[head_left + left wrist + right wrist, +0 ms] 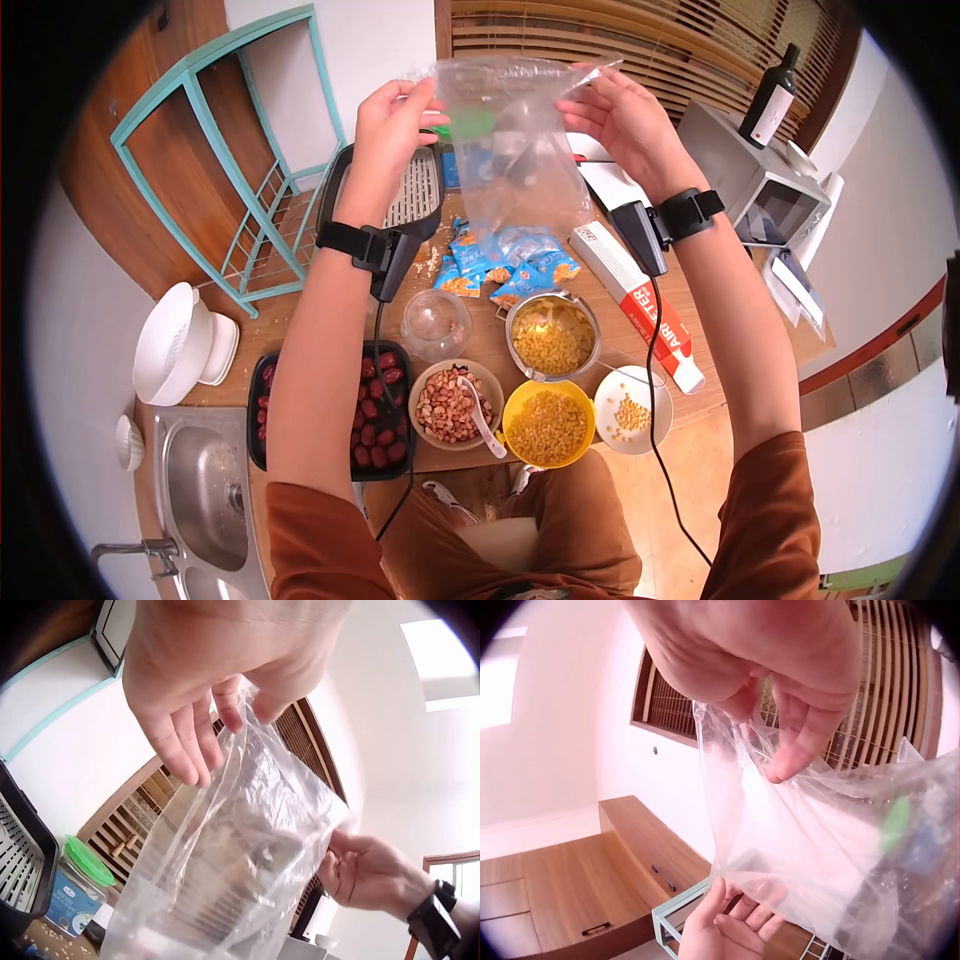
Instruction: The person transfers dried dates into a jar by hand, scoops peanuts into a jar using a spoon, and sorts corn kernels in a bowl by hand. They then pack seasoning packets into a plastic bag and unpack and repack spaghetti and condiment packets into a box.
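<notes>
A clear plastic bag [520, 165] hangs stretched out over the far side of the table. My left hand [388, 130] pinches its upper left edge between thumb and finger. At the upper right corner, my right hand [628, 125] pinches the plastic. In the left wrist view the bag [232, 847] drapes down from my left thumb and forefinger, its film creased and shiny. The right wrist view has the right fingers [799, 746] gathering the film. Below the bag lie several blue snack packets [515, 270].
Nearer me are a glass jar [436, 325], a bowl of peanuts [432, 405] with a white spoon [485, 425], a metal pot [550, 340] and yellow bowl [548, 428] of yellow pieces, a white bowl [655, 400] and a tray of red dates [380, 430]. A red-white box [640, 305] lies right.
</notes>
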Tool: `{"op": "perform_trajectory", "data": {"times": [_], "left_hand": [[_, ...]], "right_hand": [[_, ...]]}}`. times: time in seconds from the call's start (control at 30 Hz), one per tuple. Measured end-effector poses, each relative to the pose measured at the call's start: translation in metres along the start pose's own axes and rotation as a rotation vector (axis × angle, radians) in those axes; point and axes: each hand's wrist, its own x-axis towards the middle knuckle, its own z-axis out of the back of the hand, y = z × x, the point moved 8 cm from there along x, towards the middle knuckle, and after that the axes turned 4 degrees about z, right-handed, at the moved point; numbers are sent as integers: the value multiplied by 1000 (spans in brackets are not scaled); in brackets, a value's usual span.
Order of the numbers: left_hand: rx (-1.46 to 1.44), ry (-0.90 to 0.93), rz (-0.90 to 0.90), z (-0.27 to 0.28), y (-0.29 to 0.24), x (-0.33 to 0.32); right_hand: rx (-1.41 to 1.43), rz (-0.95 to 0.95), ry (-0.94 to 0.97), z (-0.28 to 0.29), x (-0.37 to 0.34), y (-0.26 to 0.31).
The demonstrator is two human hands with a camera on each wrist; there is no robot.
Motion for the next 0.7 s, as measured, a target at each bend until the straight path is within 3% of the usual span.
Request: {"op": "perform_trajectory", "data": {"times": [0.13, 0.23, 0.33, 0.4, 0.47, 0.5, 0.53, 0.6, 0.67, 0.7], "left_hand": [[42, -56, -216, -12, 2, -13], [-43, 279, -88, -43, 11, -35], [76, 412, 73, -54, 57, -25], [145, 357, 2, -54, 77, -11], [336, 108, -180, -36, 85, 2], [520, -24, -370, -33, 61, -14], [516, -21, -374, -34, 52, -23], [958, -212, -582, -40, 25, -47], [992, -192, -632, -55, 22, -61], [1080, -76, -640, -70, 29, -64]], "right_hand": [[93, 43, 0, 9, 11, 16], [349, 27, -29, 24, 15, 20], [571, -73, -196, 35, 4, 3], [589, -137, -209, 53, 4, -14], [608, -201, -227, 73, -3, -40], [469, -242, -246, 83, -13, -55], [328, -277, -264, 92, -22, -64], [165, -354, -267, 110, -45, -81], [20, -361, -236, 128, -66, -85], [16, -362, -248, 137, -78, -82]]}}
